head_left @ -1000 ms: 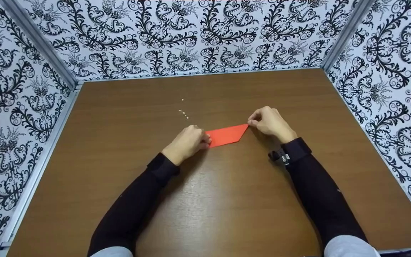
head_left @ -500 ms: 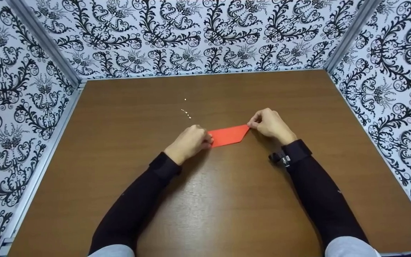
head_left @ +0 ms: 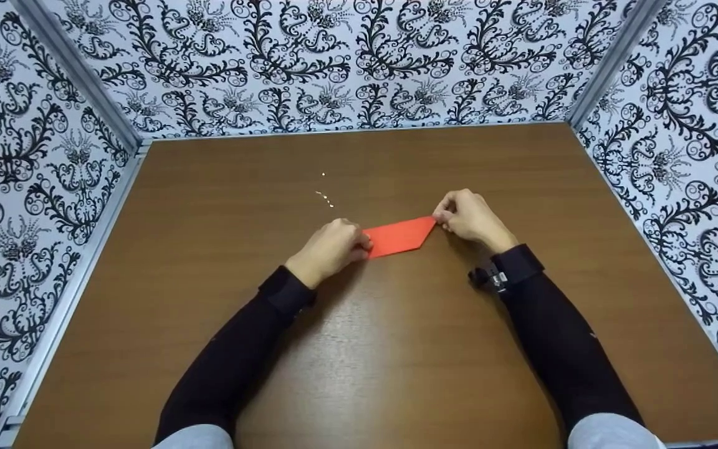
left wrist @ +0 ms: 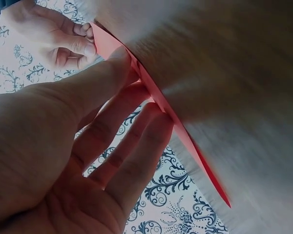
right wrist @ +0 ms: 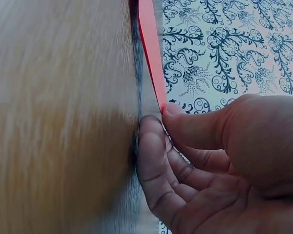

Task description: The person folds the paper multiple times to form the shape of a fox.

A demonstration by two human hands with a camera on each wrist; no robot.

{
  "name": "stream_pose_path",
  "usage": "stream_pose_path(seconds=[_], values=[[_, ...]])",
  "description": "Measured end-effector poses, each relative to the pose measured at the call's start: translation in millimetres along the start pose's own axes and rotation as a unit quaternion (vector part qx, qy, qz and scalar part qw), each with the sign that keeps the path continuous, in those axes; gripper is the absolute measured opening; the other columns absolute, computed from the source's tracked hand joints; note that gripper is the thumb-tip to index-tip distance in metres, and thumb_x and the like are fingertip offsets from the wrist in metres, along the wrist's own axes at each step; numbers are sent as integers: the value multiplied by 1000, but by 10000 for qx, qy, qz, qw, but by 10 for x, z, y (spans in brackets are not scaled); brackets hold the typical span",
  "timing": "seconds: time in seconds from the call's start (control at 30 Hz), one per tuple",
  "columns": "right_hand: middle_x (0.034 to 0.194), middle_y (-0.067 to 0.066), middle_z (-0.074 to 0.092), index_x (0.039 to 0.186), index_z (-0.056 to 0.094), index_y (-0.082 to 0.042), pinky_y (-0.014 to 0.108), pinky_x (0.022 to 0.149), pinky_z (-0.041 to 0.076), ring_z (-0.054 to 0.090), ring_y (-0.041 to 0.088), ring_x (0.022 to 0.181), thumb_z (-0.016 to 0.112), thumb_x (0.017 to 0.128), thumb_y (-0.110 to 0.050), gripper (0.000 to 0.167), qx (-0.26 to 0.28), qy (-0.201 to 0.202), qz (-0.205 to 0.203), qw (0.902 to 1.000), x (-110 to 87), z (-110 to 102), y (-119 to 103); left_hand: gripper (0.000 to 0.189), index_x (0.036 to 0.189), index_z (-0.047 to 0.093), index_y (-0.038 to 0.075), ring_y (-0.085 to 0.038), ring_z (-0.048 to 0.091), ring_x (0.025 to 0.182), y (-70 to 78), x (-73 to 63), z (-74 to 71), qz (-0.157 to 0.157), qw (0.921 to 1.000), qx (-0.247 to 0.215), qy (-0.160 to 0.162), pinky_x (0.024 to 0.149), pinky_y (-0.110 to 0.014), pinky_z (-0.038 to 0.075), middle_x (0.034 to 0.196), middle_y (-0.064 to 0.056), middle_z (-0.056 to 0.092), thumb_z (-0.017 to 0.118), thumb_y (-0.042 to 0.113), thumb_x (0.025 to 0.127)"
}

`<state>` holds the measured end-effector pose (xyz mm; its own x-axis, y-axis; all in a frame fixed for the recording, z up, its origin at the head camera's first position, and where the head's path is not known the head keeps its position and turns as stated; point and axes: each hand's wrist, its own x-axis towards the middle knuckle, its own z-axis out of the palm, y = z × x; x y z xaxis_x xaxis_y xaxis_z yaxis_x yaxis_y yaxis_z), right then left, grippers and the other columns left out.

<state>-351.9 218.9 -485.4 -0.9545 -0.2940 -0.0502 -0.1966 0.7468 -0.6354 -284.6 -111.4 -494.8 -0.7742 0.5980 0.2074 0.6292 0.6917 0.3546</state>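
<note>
A flat folded piece of red-orange paper (head_left: 396,238) lies low over the brown table, its right end slanting to a point. At its left end, my left hand (head_left: 328,251) grips it and hides that end in the head view. The left wrist view shows the thumb and fingers along the paper (left wrist: 191,145), which runs on past them. My right hand (head_left: 472,215) pinches the pointed right corner. In the right wrist view the thumb (right wrist: 195,126) and fingertips meet at the tip of the paper (right wrist: 152,48), close to the tabletop.
Several tiny white specks (head_left: 328,201) lie on the brown wooden table (head_left: 390,349) beyond the left hand. Walls with a black-and-white scroll pattern (head_left: 303,68) stand at the back and both sides, joined by grey metal posts (head_left: 75,75).
Both hands keep their hold on the paper in nearly the same place. The head view has shifted slightly since the earliest frame.
</note>
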Motion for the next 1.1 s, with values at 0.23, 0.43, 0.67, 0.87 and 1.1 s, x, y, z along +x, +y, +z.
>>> stream_pose_path(seconds=[0.23,0.43,0.67,0.87,1.1], values=[[104,18,84,117,77,0,19,69,58,79,19,84,64,118,-8,14,347,-24,-139,9993,20,4,-20,8,107,90,9,-33,82,102,6,3,-30,134,9998,147,-27,94,-51,70,104,-10,86,92,14,101],[102,19,83,117,73,0,16,69,60,76,14,80,62,119,-6,13,477,14,-300,9984,45,0,-22,8,108,90,13,-29,80,101,14,9,-101,59,9999,73,90,92,-49,69,106,-6,84,92,14,100],[98,20,83,114,73,1,15,66,59,73,9,75,66,118,-5,10,498,304,-688,9959,48,2,-58,14,114,89,12,-31,82,110,24,6,-199,-216,9972,162,703,94,-51,71,113,-7,85,93,18,102],[97,19,82,114,73,2,15,67,59,75,16,78,68,117,-6,9,578,524,-966,9923,31,-11,-111,39,139,85,10,-34,81,124,42,32,-222,-336,9939,82,1047,105,-51,70,131,-10,86,92,23,103],[101,20,82,114,71,2,15,69,61,76,23,83,69,116,-4,6,801,781,-1361,9844,-1,-29,-186,48,148,80,11,-39,77,125,66,75,-222,-356,9916,208,1228,107,-50,68,135,-12,83,92,26,104]])
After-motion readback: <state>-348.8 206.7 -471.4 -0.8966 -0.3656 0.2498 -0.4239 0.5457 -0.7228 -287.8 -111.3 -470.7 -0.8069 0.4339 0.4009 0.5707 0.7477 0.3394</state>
